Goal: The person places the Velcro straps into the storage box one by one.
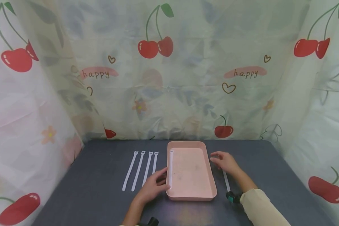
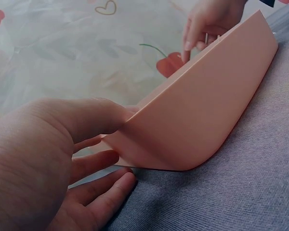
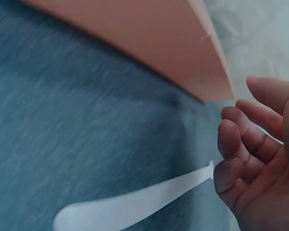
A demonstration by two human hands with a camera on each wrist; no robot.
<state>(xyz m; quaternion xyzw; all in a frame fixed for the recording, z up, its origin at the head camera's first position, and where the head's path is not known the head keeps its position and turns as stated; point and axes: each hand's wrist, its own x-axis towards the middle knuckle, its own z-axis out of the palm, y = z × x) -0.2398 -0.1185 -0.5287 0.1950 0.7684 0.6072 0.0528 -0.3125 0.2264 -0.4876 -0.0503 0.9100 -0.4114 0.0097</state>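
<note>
My left hand (image 1: 153, 185) holds the near left side of a shallow pink tray (image 1: 192, 175). In the left wrist view the thumb (image 2: 98, 115) crosses over the rim, and the other fingers lie against and below the outer wall. One white cable strap (image 1: 171, 169) with a slotted head lies lengthwise inside the tray, along its left wall. To the right of the tray my right hand (image 1: 225, 161) hovers with loosely bent fingers, nothing between them. Under it lies another white strap (image 3: 139, 204), its head end close to the fingertips in the right wrist view.
Several more white straps (image 1: 130, 171) lie side by side left of the tray, the nearest partly behind my left hand. The dark cloth-covered table (image 1: 101, 169) meets a cherry-printed curtain (image 1: 169, 119) at the back and sides. A black-and-teal wrist device (image 1: 232, 197) sits below my right hand.
</note>
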